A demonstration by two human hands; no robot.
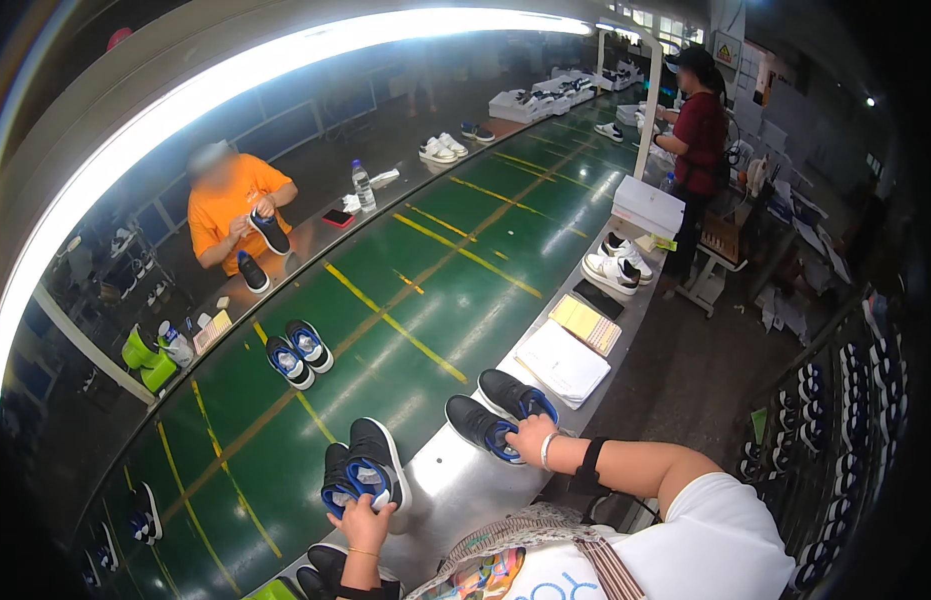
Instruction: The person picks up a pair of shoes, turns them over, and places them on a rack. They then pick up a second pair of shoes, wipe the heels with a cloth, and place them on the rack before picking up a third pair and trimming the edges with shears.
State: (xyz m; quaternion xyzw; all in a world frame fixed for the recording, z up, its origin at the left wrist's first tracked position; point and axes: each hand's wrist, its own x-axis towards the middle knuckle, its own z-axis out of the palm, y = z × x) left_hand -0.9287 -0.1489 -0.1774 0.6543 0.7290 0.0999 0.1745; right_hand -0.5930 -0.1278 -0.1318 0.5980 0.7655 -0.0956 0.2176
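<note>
My left hand (363, 524) grips the heel end of a pair of black sneakers (373, 447) with blue lining and white soles. That pair lies at the near edge of the green conveyor belt, toes pointing away from me. Over on the metal ledge, my right hand (534, 439) has its fingers closed at the collar of a second pair of black sneakers (474, 420), also blue inside. The fingertips are partly hidden in the shoe opening. Close to my left wrist, more dark shoes (325, 568) are partly covered by my arm.
Another sneaker pair (299, 354) rests mid-belt (385, 300). Papers (562, 362), a yellow pad (585, 322), white sneakers (617, 264) and a white box (647, 205) line the ledge to the right. Across the belt, a person in orange (240, 205) handles sneakers. Shoe racks (845, 450) stand at right.
</note>
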